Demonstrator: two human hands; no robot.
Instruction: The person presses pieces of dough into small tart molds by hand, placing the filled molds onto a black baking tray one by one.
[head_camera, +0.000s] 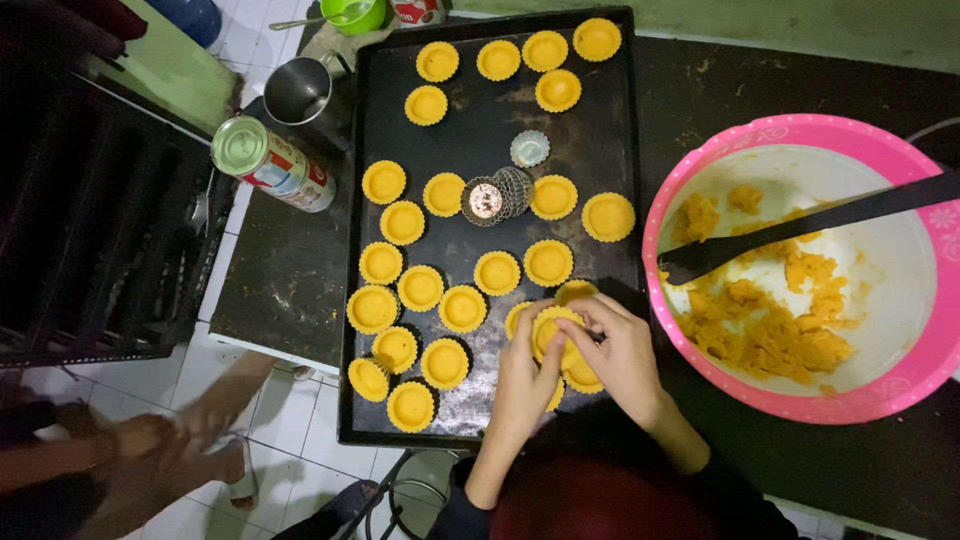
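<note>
I see both hands meeting over the near end of the black tray (372, 420): left hand (522, 385) and right hand (620, 355) together pinch one yellow tart shell (550, 330) between their fingertips, other filled shells (443, 362) just beside, pink dough bowl (690, 160) to the right

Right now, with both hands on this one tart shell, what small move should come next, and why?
Probably finish pressing the dough into the tart shell held between the left hand and right hand, then set it in the bare patch of the black tray beside the other filled shells, since its rim looks shaped already.
</note>
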